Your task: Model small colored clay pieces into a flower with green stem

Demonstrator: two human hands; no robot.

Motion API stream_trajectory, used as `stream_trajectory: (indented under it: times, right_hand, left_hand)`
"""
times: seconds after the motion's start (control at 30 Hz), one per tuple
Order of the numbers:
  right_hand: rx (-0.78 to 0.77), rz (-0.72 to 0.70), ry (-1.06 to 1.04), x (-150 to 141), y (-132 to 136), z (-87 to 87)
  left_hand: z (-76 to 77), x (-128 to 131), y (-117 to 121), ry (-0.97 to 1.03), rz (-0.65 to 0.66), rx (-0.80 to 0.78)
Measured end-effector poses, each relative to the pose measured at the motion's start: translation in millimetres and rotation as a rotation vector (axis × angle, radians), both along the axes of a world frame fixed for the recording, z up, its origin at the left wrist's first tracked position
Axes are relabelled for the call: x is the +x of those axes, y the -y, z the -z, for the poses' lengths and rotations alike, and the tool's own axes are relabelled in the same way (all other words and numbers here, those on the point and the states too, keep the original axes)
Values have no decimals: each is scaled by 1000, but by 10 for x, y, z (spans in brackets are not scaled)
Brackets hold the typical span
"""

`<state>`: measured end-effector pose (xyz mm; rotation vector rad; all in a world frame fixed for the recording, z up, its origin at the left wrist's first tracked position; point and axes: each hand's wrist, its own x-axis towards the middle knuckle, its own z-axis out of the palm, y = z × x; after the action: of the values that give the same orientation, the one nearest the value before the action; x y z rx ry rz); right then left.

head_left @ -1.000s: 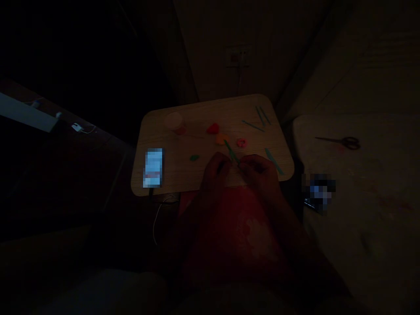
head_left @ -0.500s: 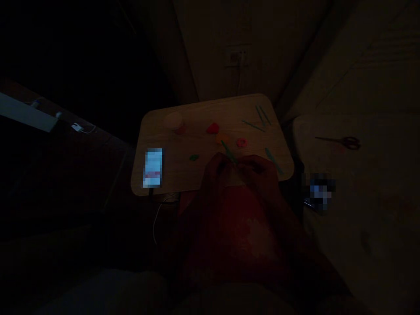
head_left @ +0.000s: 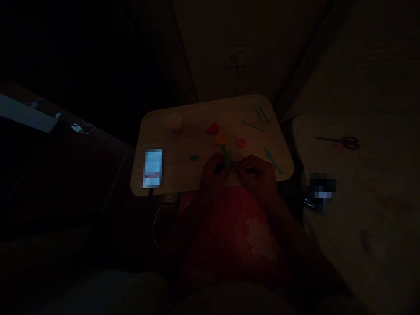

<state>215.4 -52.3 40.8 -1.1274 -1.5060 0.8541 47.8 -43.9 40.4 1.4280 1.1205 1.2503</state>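
Note:
My left hand (head_left: 215, 170) and my right hand (head_left: 257, 175) meet over the near edge of a small wooden table (head_left: 183, 170). Between their fingertips is a thin green strip (head_left: 227, 156), its far end pointing at an orange clay-like piece (head_left: 222, 138). Both hands are pinched closed on the strip; the dark hides the exact grip. Just beyond lie a red lump (head_left: 213, 128) and a pink ring-shaped piece (head_left: 242, 142). A small green piece (head_left: 194, 157) rests left of my left hand. What the pieces are made of is hard to tell.
A lit phone (head_left: 153, 168) lies at the table's left, near a round tub (head_left: 173, 121). Thin sticks (head_left: 259, 118) and a bluish-green flat tool (head_left: 273, 161) are on the right. Scissors (head_left: 343, 141) and a dark blurred device (head_left: 318, 193) rest on the pale surface beyond the table's right edge.
The green strip has turned in my fingers; its far end now slants less to the right and looks broader near my fingertips. Both hands have shifted only slightly. The pieces on the table stay put.

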Motion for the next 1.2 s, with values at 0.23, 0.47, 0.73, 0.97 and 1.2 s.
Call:
stream_trajectory:
  times: [0.23,0.47,0.73,0.97,1.2]
  right_hand:
    - [156,-24,158,22,-7,10]
    - [228,-39,242,16,0,-24]
    - [162,20,220,-18,-25,-49]
    - [118,41,78,71,-148,-152]
    - [163,5,63,118,-253,-233]
  left_hand:
    - [-12,-9,-13,-49,-3,48]
    - [13,-3,-8,-7,-8,18]
    - [88,-9,-31,98,-12,-164]
    - [124,-10,-41,462,111,-317]
    - [217,-8,-116,406,1,-275]
